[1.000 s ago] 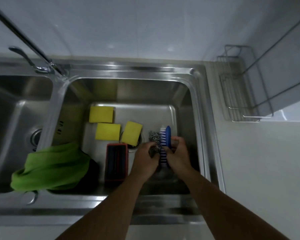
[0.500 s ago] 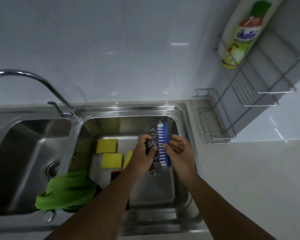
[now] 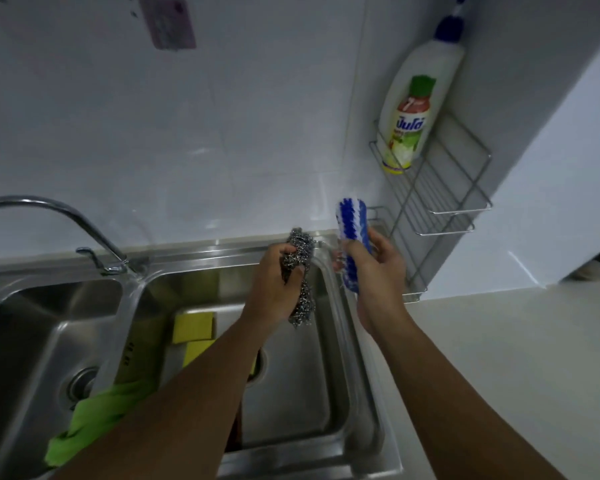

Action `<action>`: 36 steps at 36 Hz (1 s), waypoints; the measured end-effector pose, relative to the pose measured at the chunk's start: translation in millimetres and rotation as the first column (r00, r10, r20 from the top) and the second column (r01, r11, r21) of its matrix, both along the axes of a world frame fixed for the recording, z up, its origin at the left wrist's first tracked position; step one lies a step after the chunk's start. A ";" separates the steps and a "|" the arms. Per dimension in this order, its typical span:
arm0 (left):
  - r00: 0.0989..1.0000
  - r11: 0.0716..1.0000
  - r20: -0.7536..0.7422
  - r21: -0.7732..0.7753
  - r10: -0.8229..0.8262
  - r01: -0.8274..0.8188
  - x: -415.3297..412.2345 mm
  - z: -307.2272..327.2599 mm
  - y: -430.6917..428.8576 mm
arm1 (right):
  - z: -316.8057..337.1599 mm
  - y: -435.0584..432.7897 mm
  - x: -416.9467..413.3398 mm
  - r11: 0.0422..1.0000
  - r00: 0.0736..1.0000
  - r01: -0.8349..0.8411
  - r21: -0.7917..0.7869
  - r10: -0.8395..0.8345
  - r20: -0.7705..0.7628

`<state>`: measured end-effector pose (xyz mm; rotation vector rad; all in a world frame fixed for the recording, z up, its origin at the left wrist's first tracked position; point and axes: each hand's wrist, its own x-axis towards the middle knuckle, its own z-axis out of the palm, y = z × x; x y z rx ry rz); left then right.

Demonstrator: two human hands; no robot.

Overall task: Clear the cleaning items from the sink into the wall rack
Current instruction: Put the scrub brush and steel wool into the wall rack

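L hand [image 3: 274, 282] is closed around steel scourer [image 3: 300, 271], above sink [image 3: 343, 296] back-right corner. R hand [image 3: 378, 271] grips blue-white brush [image 3: 352, 230], near wall rack [image 3: 444, 202]. Bottle [image 3: 416, 105] label writing not readable.

Steel sink [image 3: 329, 403], yellow sponges [image 3: 192, 326] inside, green cloth [image 3: 94, 415] draped over divider

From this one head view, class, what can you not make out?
- Sink floor: the left forearm hides most of the yellow sponges.
- Green cloth: partly behind that arm.
- Steel scourer: its middle is hidden by the left hand.
- Bottle: small print too small to read.
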<state>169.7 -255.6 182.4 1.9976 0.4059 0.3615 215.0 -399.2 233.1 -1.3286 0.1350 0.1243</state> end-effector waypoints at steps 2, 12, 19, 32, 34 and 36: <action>1.000 1.000 0.023 -0.016 -0.003 0.004 9.1 11.5 -5.0 | 27.0 -2.8 1.9 0.997 0.991 0.028 -0.071 -0.018 0.131; 0.993 0.999 0.119 -0.018 -0.024 0.026 55.7 73.6 -32.8 | 121.2 -78.6 54.5 0.612 0.823 0.466 -0.638 -0.035 0.568; 0.989 1.000 0.150 -0.024 -0.001 0.005 72.2 96.2 -48.3 | 116.6 -89.3 99.4 0.299 0.878 0.410 -0.862 0.128 0.462; 0.976 0.998 0.215 -0.066 0.028 -0.014 88.9 122.7 -65.9 | 110.9 -74.0 113.7 -0.051 0.911 0.285 -0.957 0.325 0.253; 0.970 0.996 0.240 -0.083 0.051 -0.031 93.0 129.1 -69.9 | 108.3 -76.1 113.5 -0.050 0.907 0.281 -0.958 0.339 0.248; 0.962 0.994 0.264 -0.106 0.066 -0.040 97.9 136.5 -75.5 | 105.8 -78.2 112.8 -0.027 0.900 0.269 -0.963 0.364 0.241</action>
